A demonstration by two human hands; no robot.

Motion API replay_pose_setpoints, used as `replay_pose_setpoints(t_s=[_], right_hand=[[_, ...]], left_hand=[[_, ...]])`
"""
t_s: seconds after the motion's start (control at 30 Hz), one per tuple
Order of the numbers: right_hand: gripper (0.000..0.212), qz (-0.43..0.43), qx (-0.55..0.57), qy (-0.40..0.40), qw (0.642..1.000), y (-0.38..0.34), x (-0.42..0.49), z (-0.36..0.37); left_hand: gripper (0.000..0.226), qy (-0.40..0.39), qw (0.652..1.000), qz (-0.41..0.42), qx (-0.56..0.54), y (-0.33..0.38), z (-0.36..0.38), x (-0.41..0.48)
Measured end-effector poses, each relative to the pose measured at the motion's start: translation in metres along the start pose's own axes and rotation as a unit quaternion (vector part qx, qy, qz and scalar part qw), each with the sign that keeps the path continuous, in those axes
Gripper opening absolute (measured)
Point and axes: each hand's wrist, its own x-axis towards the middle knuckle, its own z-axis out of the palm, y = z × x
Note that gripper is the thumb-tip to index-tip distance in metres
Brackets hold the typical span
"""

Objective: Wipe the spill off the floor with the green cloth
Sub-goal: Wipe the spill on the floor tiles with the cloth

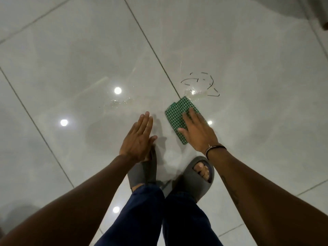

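Observation:
A folded green checked cloth (pixel 179 114) lies flat on the glossy white tile floor (pixel 248 68). My right hand (pixel 198 132) presses down on its near half, palm flat, fingers spread over the fabric. The cloth's far corner touches a clear wet spill (pixel 194 92) with dark curved edges just beyond it. A second patch of droplets (pixel 119 102) glistens to the left, past a grout line. My left hand (pixel 140 139) hovers above the floor, fingers straight and together, holding nothing.
My two feet in grey slide sandals (pixel 198 176) stand just behind the hands, with blue trouser legs below. Ceiling lights reflect as bright dots (pixel 117 90) on the tiles. A dark object edge (pixel 325 25) shows at the far right top.

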Motion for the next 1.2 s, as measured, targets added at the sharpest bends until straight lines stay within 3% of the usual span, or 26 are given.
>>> replay_pose_setpoints(t_s=[0.1, 0.2, 0.43, 0.53, 0.73, 0.87, 0.97, 1.13, 1.2], right_hand=[[0.073, -0.067, -0.082, 0.093, 0.990, 0.014, 0.027, 0.023], [0.076, -0.104, -0.138, 0.107, 0.979, 0.016, 0.045, 0.043], [0.074, -0.094, -0.118, 0.114, 0.982, 0.012, 0.025, 0.082], [0.077, -0.058, -0.116, 0.107, 0.986, 0.027, 0.021, 0.082], [0.074, 0.039, -0.061, 0.177, 0.982, -0.008, 0.063, 0.071], [0.073, -0.160, -0.162, 0.117, 0.967, -0.026, 0.067, 0.084], [0.074, -0.217, -0.221, 0.080, 0.947, -0.018, 0.067, 0.081], [0.073, -0.067, -0.125, 0.178, 0.974, -0.075, 0.103, 0.071], [0.075, -0.057, -0.102, 0.181, 0.977, -0.115, 0.123, 0.068]], left_hand=[[0.081, 0.006, 1.000, -0.003, 0.026, -0.012, 0.022, 0.023], [0.088, -0.012, 0.998, -0.005, 0.064, -0.022, 0.035, 0.033], [0.092, 0.021, 0.996, 0.007, 0.086, -0.030, 0.053, 0.034], [0.091, 0.026, 0.996, 0.008, 0.089, -0.031, 0.056, 0.035], [0.092, 0.037, 0.995, -0.002, 0.093, -0.030, 0.057, 0.033], [0.095, 0.112, 0.992, -0.052, 0.014, -0.043, 0.061, 0.020], [0.094, 0.141, 0.984, -0.104, -0.022, -0.066, 0.063, 0.012], [0.108, 0.184, 0.963, -0.189, -0.057, -0.098, 0.052, 0.001], [0.122, 0.183, 0.951, -0.235, -0.081, -0.107, 0.048, -0.003]])
